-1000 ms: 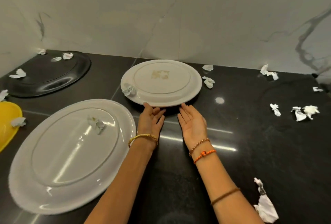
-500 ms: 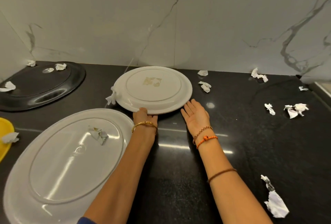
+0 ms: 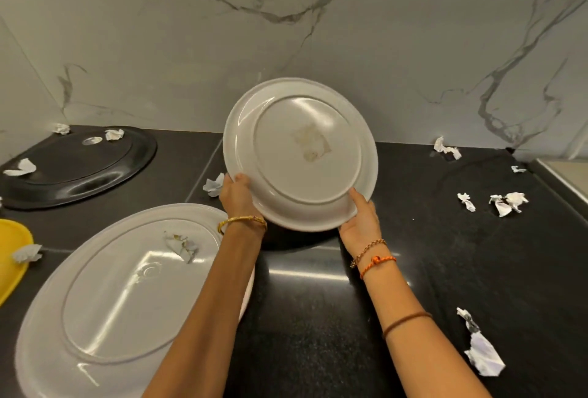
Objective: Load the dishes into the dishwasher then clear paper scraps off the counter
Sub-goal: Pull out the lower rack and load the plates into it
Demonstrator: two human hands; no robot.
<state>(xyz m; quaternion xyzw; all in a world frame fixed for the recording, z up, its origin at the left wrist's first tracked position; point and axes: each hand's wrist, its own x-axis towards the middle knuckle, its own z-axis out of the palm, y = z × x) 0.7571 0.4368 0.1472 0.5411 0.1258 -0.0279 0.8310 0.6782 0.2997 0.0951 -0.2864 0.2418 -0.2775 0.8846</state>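
The black counter (image 3: 318, 318) carries, left of the round plate (image 3: 300, 155), a large white oval platter (image 3: 105, 295). The plate is lifted and tilted, probably for carrying to the dishwasher. The left hand (image 3: 237, 195) and right hand (image 3: 361, 222) grip its lower rim.

Bare forearms, no sleeves. Gold bangle (image 3: 241, 222) on left wrist; chain bracelet (image 3: 369, 251), orange cord (image 3: 378, 265), brown band (image 3: 407, 323) on right.

White round plate (image 3: 299, 155), tan stain; black platter (image 3: 79, 168); yellow dish (image 3: 12, 248); grey-veined marble wall (image 3: 413, 47).
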